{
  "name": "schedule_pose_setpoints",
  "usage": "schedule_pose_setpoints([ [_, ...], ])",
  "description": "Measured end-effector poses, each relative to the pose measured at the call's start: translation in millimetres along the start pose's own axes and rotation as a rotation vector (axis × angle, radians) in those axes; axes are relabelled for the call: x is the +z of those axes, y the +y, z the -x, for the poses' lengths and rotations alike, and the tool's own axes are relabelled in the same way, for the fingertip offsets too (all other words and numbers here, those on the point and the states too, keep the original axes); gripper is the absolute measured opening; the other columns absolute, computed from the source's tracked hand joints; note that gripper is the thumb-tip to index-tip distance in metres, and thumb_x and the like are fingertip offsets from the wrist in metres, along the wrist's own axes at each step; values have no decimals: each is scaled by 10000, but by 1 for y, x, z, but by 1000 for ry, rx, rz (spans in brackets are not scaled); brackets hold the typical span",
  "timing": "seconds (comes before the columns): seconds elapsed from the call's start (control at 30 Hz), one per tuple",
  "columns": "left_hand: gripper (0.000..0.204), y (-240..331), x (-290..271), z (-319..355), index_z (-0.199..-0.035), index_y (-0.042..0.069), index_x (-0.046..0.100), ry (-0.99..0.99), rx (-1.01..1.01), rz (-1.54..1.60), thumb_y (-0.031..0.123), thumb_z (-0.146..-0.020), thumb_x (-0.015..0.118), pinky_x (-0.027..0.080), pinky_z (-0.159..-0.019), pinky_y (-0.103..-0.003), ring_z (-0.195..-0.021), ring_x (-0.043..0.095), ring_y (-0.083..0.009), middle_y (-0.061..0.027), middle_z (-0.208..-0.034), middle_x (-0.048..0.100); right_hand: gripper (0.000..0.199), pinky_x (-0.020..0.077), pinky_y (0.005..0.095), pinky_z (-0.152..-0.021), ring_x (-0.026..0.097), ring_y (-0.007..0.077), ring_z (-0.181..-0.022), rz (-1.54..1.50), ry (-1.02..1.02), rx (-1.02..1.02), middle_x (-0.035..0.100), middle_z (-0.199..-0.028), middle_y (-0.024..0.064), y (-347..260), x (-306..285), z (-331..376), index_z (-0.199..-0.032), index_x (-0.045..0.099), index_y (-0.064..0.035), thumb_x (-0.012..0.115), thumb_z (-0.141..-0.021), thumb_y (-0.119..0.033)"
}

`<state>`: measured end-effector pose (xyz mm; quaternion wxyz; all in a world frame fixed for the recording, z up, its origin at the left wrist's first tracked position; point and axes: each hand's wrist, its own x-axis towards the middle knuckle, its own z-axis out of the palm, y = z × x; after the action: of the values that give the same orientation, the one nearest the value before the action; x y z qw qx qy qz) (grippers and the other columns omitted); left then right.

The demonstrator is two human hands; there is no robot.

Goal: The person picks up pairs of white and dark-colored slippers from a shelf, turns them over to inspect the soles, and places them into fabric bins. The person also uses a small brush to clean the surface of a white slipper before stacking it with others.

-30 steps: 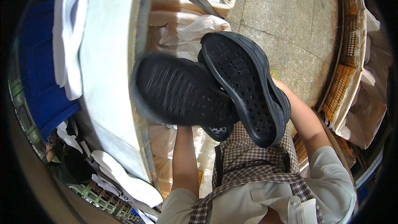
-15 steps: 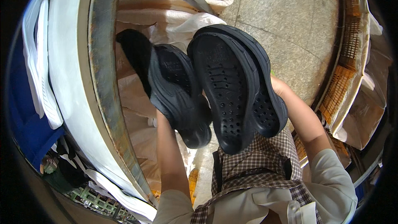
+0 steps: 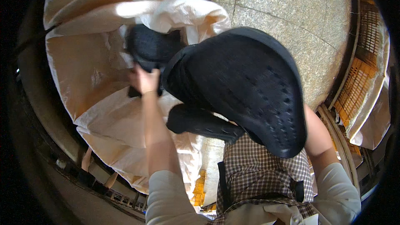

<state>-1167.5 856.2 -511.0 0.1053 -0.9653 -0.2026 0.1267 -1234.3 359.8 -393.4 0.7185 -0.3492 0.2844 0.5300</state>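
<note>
My left hand (image 3: 143, 80) grips a black perforated rubber shoe (image 3: 152, 48) and holds it over the open mouth of a large white sack (image 3: 89, 71). A second black shoe (image 3: 246, 87), sole toward the camera, fills the middle of the view. My right forearm (image 3: 316, 135) runs up behind it, and the hand itself is hidden by the sole. A third black shoe (image 3: 200, 123) sits lower, between my arms, at the sack's near edge.
Grey stone floor tiles (image 3: 291, 16) lie beyond the sack. At the right stands an orange crate (image 3: 358, 96) draped with a white sack. Another person's arm (image 3: 87, 160) shows at the lower left. I wear a checked apron (image 3: 258, 171).
The view has swung over the sack's open mouth. My left hand has carried its shoe up and left, apart from the other. The right shoe has come closer to the camera.
</note>
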Motion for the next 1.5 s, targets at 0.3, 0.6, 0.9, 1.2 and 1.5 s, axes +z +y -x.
schedule_pose_setpoints([
  [0.3, 996, 41, 24, 48, -1433, 48, 162, -70, 112, 265, 340, -694, 762, 337, -1009, -442, -1167, 429, -406, -254, -1359, 322, 857, 322, 332, -1043, 361, 237, -1269, -4, -4, 87, 344, -1386, 165, 17, -11, 6, -1416, 193, -5, 708, -785, -271],
  [0.6, 843, 100, -31, 66, -1383, -9, 271, -302, 344, 758, 241, -725, 736, 322, -1038, -413, -1233, 405, -379, -231, -1346, 404, 867, 315, 332, -1045, 360, 238, -1268, 24, -27, 94, 346, -1378, 163, 11, -13, 8, -1413, 185, -7, 714, -778, -269],
  [0.9, 455, 116, 13, 60, -1325, 54, 325, -223, 177, 879, 107, -897, 471, 508, -663, -379, -704, 655, -280, -98, -853, 672, 876, 308, 331, -1047, 359, 239, -1268, 25, -24, 104, 348, -1370, 162, 10, -17, 7, -1410, 178, -9, 720, -771, -267],
  [1.2, 751, 142, 17, 23, -1332, 40, 334, -310, 473, 819, 130, -683, 699, 441, -883, -439, -1085, 521, -417, -255, -1192, 536, 886, 300, 330, -1049, 357, 240, -1267, 38, -33, 111, 350, -1362, 160, 19, -16, 19, -1407, 170, -11, 726, -765, -265],
  [1.5, 689, 123, 41, 52, -1310, -4, 346, -307, 262, 905, 32, -715, 692, 349, -1015, -373, -1201, 445, -353, -237, -1273, 465, 896, 293, 329, -1051, 356, 241, -1267, 33, -40, 120, 353, -1354, 158, 24, -15, 26, -1404, 163, -13, 731, -758, -263],
])
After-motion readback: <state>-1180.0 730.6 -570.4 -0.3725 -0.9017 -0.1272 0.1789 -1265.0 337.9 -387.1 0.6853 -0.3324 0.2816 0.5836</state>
